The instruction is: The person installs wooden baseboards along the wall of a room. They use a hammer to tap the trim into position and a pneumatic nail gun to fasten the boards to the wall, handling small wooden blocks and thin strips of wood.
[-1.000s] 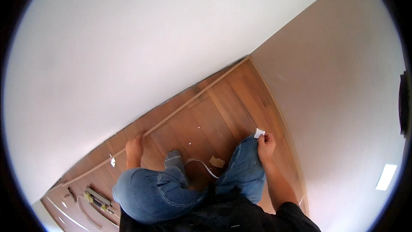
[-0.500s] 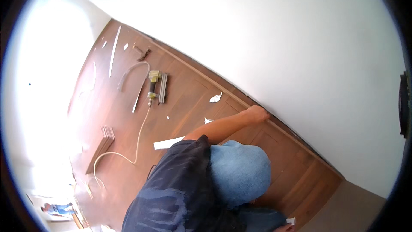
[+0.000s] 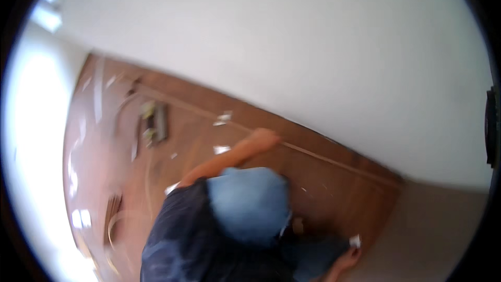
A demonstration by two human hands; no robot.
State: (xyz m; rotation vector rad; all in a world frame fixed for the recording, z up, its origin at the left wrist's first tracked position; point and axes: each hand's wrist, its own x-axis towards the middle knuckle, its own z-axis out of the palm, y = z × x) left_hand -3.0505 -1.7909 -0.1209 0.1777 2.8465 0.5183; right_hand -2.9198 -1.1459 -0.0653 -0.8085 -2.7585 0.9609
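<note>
A long, thin wooden strip (image 3: 323, 157) runs along the floor beside the white wall. My left hand (image 3: 265, 138) is stretched over it with fingers curled down, closed on the strip; motion blur softens the fingertips. Between my arms, a rounded pale blue shape (image 3: 250, 203) looks like my bent knee in denim. At the lower right, my right hand (image 3: 345, 262) is closed, with a small white piece (image 3: 355, 241) at its fingers, too blurred to name.
A yellow-green and black nail gun (image 3: 151, 122) lies on the brown plank floor (image 3: 198, 141), its hose trailing toward me. A dark-headed hammer (image 3: 134, 86) lies beyond. Stacked boards (image 3: 111, 214) are at the left. White scraps (image 3: 222, 150) are scattered near my left arm.
The view has swung, so the room appears turned and blurred. The strip's far part now lies farther from the wall. My left hand stays on it; my right hand has come further into view.
</note>
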